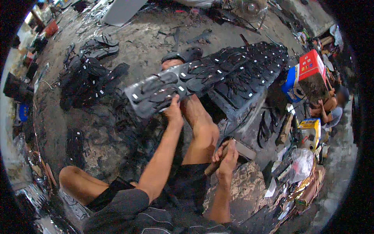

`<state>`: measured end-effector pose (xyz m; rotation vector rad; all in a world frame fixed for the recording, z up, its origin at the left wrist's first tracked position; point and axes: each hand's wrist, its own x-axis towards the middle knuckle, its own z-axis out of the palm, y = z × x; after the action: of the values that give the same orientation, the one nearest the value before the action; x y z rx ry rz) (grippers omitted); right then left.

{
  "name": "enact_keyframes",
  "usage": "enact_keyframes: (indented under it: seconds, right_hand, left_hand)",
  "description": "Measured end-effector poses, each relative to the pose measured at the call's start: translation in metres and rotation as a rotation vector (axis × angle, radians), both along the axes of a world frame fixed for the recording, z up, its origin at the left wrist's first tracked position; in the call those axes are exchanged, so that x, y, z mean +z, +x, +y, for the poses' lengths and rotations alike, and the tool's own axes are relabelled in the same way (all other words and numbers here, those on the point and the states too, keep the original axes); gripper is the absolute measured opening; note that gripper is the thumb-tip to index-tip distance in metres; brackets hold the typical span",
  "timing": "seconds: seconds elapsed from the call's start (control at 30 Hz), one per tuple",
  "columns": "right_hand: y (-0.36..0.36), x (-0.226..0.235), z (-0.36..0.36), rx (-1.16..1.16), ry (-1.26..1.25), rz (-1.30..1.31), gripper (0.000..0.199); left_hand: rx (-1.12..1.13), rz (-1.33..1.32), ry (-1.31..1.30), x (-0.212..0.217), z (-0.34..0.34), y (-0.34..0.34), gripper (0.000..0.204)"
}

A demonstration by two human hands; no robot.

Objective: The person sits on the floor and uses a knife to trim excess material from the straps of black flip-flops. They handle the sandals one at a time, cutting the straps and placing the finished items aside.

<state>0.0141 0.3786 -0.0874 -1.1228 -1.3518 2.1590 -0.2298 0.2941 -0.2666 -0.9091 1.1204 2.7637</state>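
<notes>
1. Nearest, the person sits low on the floor (128, 43): a bent knee at lower left, dark shorts, and one leg stretched forward between the two forearms.
2. The right hand (227, 158) is shut around a wooden handle (213, 167). The handle's far end meets a flat metal blade (244, 149); the hand rests over the right thigh.
3. The left hand (174, 112) reaches forward, fingers pinched on the near edge of a dark sheet (175, 87) cut into sandal-sole shapes. The sheet is lifted and tilted, with its far end toward the stack.
4. The outstretched leg lies right under the sheet, and the foot (171, 63) shows past its far edge.
5. On the sheet, small white tags dot the soles. I can count about four soles clearly at the near end; the rest blur together.
6. To the right, a thick stack (249, 78) of similar black sheets sits just behind the lifted one, touching or overlapping it; which, I cannot tell.
7. Left, a dark heap of cut soles (87, 82) lies on the floor, well apart from the hands.
8. Beyond it, two loose sandals (103, 46).
9. Far right, one red box (311, 64) stands on a blue box (291, 84); a yellow box (309, 130) is nearer, beside a clear plastic bag (302, 163).
10. Another person (331, 107) sits behind the boxes.
</notes>
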Motion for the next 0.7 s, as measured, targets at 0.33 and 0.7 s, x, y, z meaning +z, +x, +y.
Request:
enact_keyframes:
  seconds: [0.33, 0.7]
  right_hand:
    - [-0.019, -0.009, -0.07, 0.499, 0.165, -0.068, 0.024]
    - [-0.002, -0.037, -0.154, 0.85, 0.466, -0.14, 0.033]
  left_hand:
    - [0.007, -0.137, -0.092, 0.076, -0.157, 0.054, 0.046]
    - [-0.136, -0.231, -0.339, 0.162, -0.167, 0.112, 0.041]
